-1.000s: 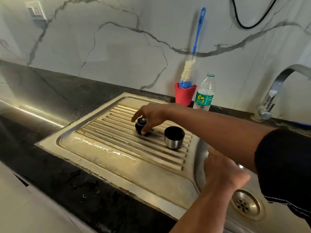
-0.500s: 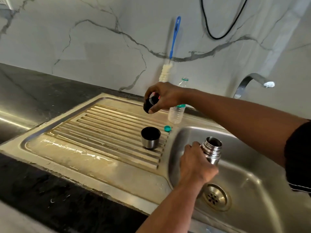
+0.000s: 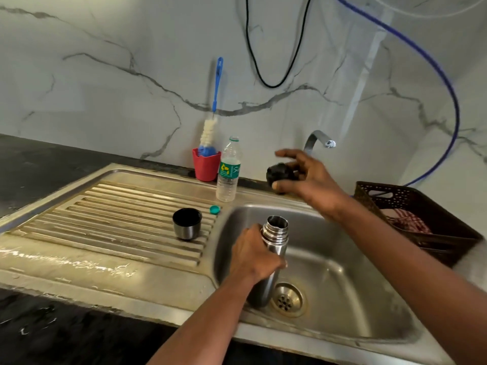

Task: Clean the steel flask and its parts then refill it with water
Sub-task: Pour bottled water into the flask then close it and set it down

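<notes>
Since half a second ago your right hand (image 3: 311, 177) has carried the black stopper (image 3: 279, 175) rightward off the draining board (image 3: 105, 219) to near the tap (image 3: 316, 138), fingers pinching it. Left hand (image 3: 253, 255), fingers wrapped round the steel flask (image 3: 275, 233), holds it upright and open-mouthed in the sink (image 3: 342, 272). Cup (image 3: 187, 223) unmoved on the board. Black bench (image 3: 52, 333), marble wall, brown basket (image 3: 421, 219) at right.

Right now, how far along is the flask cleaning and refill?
Done: the flask is apart; its cup lid stands on the drainboard. In hand: the left hand grips the open flask in the sink, the right hand holds the black stopper. Left: the tap is not running and the brush sits in its red holder, so scrubbing and refilling likely remain.
</notes>
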